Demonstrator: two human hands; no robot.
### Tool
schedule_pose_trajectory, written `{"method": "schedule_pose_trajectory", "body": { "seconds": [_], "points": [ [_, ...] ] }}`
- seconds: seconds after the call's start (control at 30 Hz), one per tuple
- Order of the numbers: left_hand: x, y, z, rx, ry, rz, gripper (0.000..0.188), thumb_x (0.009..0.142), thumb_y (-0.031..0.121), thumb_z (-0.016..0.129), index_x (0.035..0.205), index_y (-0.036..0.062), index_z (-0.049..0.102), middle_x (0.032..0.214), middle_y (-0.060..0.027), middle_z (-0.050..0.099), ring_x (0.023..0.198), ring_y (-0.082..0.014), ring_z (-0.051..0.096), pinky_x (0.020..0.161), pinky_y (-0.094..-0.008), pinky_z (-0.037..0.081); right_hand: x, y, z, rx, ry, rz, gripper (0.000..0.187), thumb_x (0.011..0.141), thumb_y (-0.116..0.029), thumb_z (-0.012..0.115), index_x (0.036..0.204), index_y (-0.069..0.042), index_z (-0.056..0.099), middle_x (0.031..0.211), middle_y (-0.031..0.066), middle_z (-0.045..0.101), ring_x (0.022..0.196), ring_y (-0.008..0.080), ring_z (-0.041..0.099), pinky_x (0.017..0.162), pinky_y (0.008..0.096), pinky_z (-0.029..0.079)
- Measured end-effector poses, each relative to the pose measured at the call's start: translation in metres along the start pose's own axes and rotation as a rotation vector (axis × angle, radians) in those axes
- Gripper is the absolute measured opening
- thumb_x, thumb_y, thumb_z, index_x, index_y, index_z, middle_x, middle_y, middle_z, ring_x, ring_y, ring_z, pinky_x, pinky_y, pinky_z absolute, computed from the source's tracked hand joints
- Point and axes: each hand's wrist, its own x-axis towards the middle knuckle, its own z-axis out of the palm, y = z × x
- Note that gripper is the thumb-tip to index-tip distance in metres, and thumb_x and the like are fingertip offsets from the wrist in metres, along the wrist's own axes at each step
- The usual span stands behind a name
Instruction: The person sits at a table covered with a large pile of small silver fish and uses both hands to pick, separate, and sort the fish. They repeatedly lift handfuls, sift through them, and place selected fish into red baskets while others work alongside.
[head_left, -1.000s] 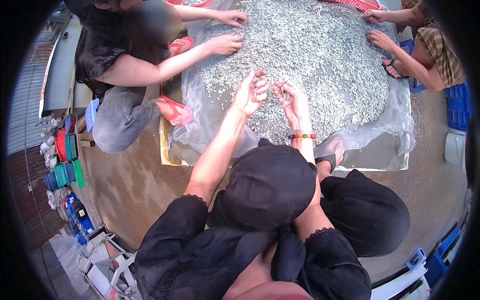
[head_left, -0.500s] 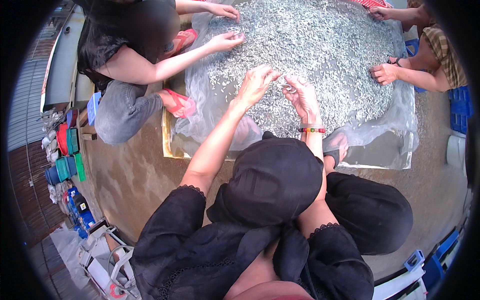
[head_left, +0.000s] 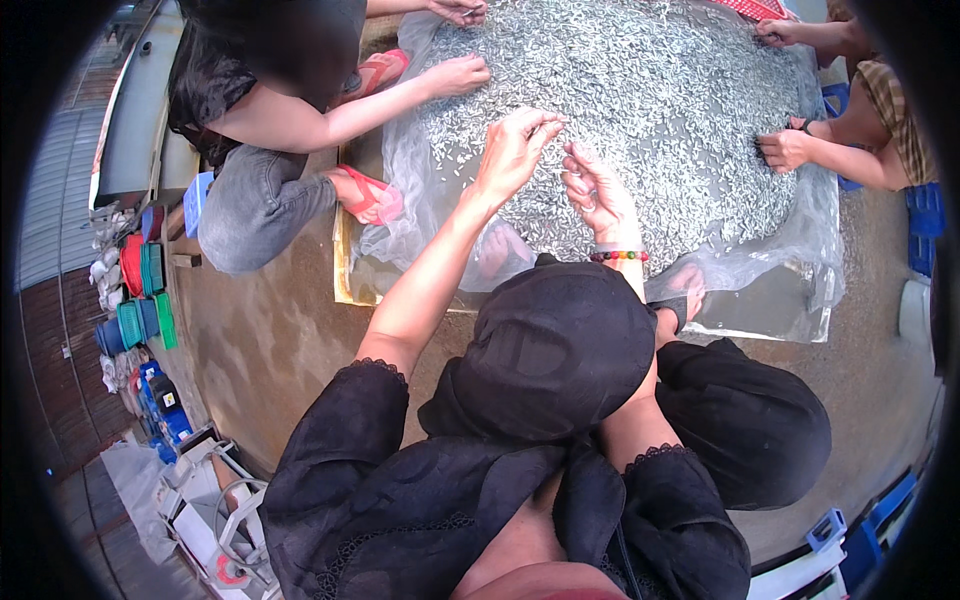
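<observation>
Many small silvery pieces, like tiny fish, lie spread over a pale sheer net (head_left: pixel 814 245) on a low board. Above the near part of this layer, my left hand (head_left: pixel 513 150) is raised, thumb and fingertips pinched together. Whatever it pinches is too small to make out. Close to its right, a little lower, my right hand (head_left: pixel 600 195) has its fingers curled in toward the thumb; what it holds, if anything, cannot be made out. A beaded bracelet (head_left: pixel 620 256) circles my right wrist. The two hands do not touch.
A person's hand (head_left: pixel 458 76) works over the pieces at left, another person's hand (head_left: pixel 785 150) at right. My raised black-clothed knee (head_left: pixel 560 350) stands between my arms. A red basket (head_left: pixel 755 8) is at the far edge; stacked coloured baskets (head_left: pixel 135 270) stand at left.
My hands have moved slightly apart, the left one up and away from the right. The person at left has lowered one hand slightly. The whole view has shifted a little.
</observation>
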Motion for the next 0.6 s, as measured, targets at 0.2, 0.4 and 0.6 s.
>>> {"method": "schedule_pose_trajectory", "body": {
  "seconds": [0.2,0.4,0.6],
  "points": [
    [-0.003,-0.014,0.0,0.145,0.032,0.225,0.015,0.078,0.01,0.066,0.092,0.0069,0.068,0.078,-0.0077,0.063,0.069,-0.0188,0.06,0.062,-0.0288,0.046,-0.004,-0.012,0.0,-0.203,0.247,-0.264,0.023,0.085,-0.02,0.056,0.095,0.0,0.055,0.069,0.0064,0.053,0.044,0.0097,0.045,0.032,0.0171,0.024],
    [-0.004,0.002,-0.006,-0.037,-0.091,0.042,0.016,0.077,0.013,0.066,0.092,0.0082,0.069,0.073,-0.0055,0.062,0.066,-0.0128,0.058,0.059,-0.0271,0.043,-0.013,-0.016,0.006,-0.16,0.111,-0.005,0.038,0.086,-0.034,0.057,0.1,0.001,0.053,0.069,0.0067,0.055,0.043,0.008,0.043,0.032,0.0165,0.023],
    [-0.006,-0.008,0.0,-0.014,-0.125,0.009,0.017,0.079,0.015,0.065,0.094,0.0081,0.069,0.082,-0.0063,0.066,0.074,-0.0117,0.061,0.066,-0.0266,0.046,-0.002,-0.009,-0.013,-0.119,0.05,-0.059,0.018,0.084,-0.017,0.062,0.09,0.0,0.058,0.068,0.0035,0.056,0.042,0.0053,0.04,0.033,0.0163,0.023]
  ]
}}
